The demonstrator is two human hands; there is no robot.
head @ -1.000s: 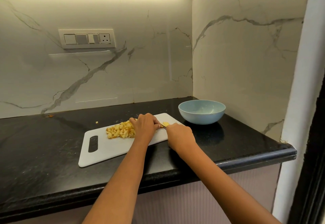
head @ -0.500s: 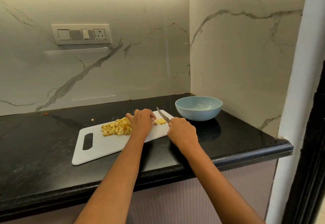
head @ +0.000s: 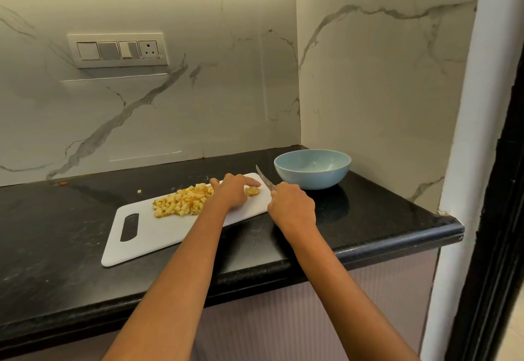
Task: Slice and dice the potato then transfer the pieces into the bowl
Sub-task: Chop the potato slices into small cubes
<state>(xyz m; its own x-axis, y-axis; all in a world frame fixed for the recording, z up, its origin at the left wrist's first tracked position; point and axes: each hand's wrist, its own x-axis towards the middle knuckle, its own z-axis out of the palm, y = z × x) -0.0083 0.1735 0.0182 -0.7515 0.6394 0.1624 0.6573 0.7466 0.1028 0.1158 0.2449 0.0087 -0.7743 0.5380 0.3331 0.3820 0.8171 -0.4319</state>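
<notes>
bowl (head: 312, 175) pale blue; cutting board (head: 158, 236) white; countertop (head: 56, 219) black speckled; potato pieces (head: 181, 202) yellow

White cutting board (head: 158, 236) on black countertop (head: 56, 219): diced potato pile (head: 181, 200), potato slice (head: 252, 191). Left hand (head: 232, 192) flat beside slice. Right hand (head: 293, 207) grips knife (head: 265, 180), blade raised. Blue bowl (head: 312, 169) right of board.

We see diced potato (head: 181, 202) heaped mid-board | uncut potato slice (head: 252, 191) flat near board's right end | pale blue bowl (head: 312, 172) upright, empty, right of board
</notes>
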